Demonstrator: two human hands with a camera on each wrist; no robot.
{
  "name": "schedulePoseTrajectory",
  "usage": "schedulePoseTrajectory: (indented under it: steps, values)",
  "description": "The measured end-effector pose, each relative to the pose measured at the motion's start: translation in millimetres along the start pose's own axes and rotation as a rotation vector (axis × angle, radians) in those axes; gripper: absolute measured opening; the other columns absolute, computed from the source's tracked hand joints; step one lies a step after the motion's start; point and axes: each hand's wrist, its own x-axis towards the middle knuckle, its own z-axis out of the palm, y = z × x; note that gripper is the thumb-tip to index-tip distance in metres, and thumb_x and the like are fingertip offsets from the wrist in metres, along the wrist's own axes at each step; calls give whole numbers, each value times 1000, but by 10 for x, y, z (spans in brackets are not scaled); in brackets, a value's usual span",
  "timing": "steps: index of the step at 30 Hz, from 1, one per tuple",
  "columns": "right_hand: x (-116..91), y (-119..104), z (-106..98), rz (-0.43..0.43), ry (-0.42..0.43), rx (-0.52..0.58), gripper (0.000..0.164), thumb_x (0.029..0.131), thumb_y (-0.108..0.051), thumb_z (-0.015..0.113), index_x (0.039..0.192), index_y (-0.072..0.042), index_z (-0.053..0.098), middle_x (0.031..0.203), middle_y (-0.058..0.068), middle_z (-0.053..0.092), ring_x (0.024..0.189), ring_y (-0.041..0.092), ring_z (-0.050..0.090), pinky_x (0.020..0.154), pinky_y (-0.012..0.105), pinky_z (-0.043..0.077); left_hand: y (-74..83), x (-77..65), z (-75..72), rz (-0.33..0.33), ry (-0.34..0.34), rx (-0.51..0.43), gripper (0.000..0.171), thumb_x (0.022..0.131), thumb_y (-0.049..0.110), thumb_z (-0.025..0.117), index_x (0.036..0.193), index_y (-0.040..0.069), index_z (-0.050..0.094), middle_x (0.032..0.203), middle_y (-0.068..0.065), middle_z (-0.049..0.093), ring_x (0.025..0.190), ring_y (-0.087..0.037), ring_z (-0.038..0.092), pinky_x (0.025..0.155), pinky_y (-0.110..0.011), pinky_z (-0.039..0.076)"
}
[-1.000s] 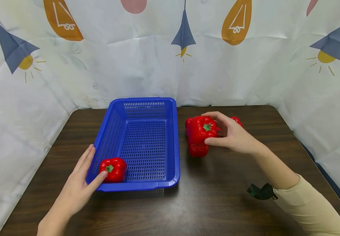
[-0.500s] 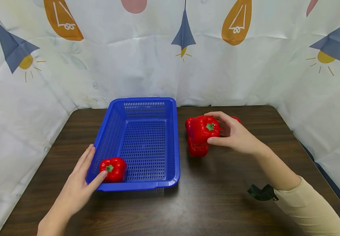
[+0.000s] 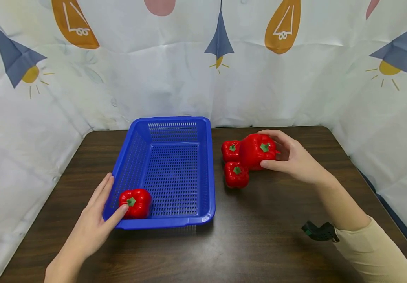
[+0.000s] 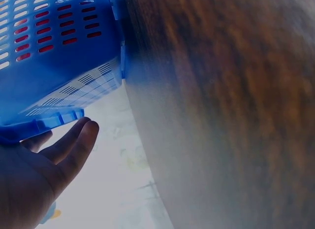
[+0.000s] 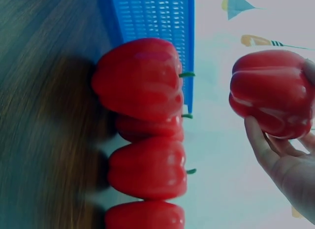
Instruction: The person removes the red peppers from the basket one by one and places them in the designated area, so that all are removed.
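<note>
My right hand (image 3: 293, 159) holds a red bell pepper (image 3: 254, 151) with a green stem, thumb on the near side and fingers behind. In the right wrist view that pepper is raised off the table, beside several other bell peppers (image 5: 140, 79) standing there in a row. Two of these, a back pepper (image 3: 230, 151) and a front pepper (image 3: 237, 175), show left of the held one in the head view. My left hand (image 3: 92, 222) rests on the near-left corner of a blue basket (image 3: 213, 177), its fingers straight along the outside. One red pepper (image 3: 138, 204) lies in that corner by my thumb.
The basket stands left of the middle on a dark wooden table (image 3: 224, 243). Behind the table hangs a white patterned cloth (image 3: 175, 78), which also runs down both sides. A dark device (image 3: 320, 232) is strapped at my right wrist.
My right hand has moved right and slightly back with the pepper, uncovering the stems of two standing peppers. The left hand and the basket have stayed still.
</note>
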Motion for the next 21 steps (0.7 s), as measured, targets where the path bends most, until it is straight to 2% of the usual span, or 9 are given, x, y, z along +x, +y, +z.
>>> schedulePoseTrajectory:
  steps: [8,16,21]
  values:
    - [-63,15,-63,16,2,-12,61,94,0,71,148,-11,47,142,11,51,122,32,55,91,34,59,6,-3,-5,1,1,3,88,96,27,72,166,16,20,171,-6,15,151,-42,24,108,-72,29]
    - [-102,77,-99,47,-17,-24,62,93,-3,73,148,-12,47,141,11,53,122,31,56,93,34,58,7,-11,3,5,8,8,86,96,26,71,166,15,21,171,-5,16,151,-43,25,115,-59,25]
    - [-121,121,-117,48,-38,-16,62,93,-2,73,149,-11,46,142,12,53,122,32,56,93,35,58,10,-9,3,3,9,8,86,96,26,71,166,15,21,171,-5,16,150,-44,25,112,-62,26]
